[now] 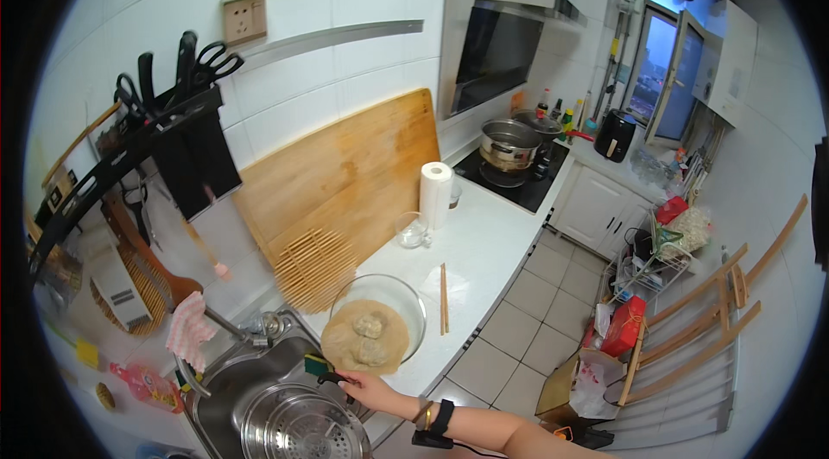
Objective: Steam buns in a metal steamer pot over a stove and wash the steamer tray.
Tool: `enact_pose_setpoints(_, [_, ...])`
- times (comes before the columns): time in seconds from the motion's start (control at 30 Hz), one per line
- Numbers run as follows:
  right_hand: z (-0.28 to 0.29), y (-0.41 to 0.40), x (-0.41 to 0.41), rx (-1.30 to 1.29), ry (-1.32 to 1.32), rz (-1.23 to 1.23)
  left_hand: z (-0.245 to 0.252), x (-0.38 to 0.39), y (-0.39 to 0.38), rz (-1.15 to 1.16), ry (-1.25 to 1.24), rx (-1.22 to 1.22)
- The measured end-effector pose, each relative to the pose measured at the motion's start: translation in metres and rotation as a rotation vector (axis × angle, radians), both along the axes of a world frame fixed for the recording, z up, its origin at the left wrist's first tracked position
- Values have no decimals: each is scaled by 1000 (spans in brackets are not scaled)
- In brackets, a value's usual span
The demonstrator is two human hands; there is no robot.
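My right hand (364,389) is closed around the black side handle (333,379) of a stainless-steel steamer basket (311,428). The basket, with holes in its base, is tilted over the steel sink (223,413). My left hand is out of view. Just beyond my right hand, a round tan steamer liner (337,349) bears two pale lumps (369,324) that look like dough. That liner lies in or across a clear glass bowl (420,323) on the white counter (479,277); which of the two I cannot tell. A yellow-green sponge (317,365) sits at the sink's edge.
Wooden chopsticks (444,300) lie right of the bowl. A round bamboo rack (316,270) leans on a large cutting board (363,167). Paper towels (435,197) stand behind a small glass (411,231). Farther off, a steel pot (509,143) is on the cooktop (544,180). The faucet (223,326) overhangs the sink.
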State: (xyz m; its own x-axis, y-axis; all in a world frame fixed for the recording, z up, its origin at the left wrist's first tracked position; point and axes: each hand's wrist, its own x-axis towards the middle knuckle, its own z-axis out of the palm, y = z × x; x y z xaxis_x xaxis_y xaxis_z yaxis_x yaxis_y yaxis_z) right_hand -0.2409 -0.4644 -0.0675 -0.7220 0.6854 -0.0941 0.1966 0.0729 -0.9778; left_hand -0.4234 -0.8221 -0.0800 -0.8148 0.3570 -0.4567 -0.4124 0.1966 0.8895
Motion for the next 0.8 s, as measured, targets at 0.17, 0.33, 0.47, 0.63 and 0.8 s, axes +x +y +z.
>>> enact_pose_setpoints(0.17, [40,54,86,-249,166,-110,90,65,78,-127,-16,141])
enact_pose_setpoints(0.33, [62,156,220,-192,222,-303,141,139,221,-457,-26,205])
enact_pose_setpoints(0.47, [79,251,337,-136,300,-440,165,215,353,-606,-3,182])
enact_pose_setpoints(0.63, [118,370,475,-30,231,-632,132,287,542,-857,-177,417])
enact_pose_setpoints(0.8, [150,498,590,30,113,-791,144,380,716,-1032,-179,453])
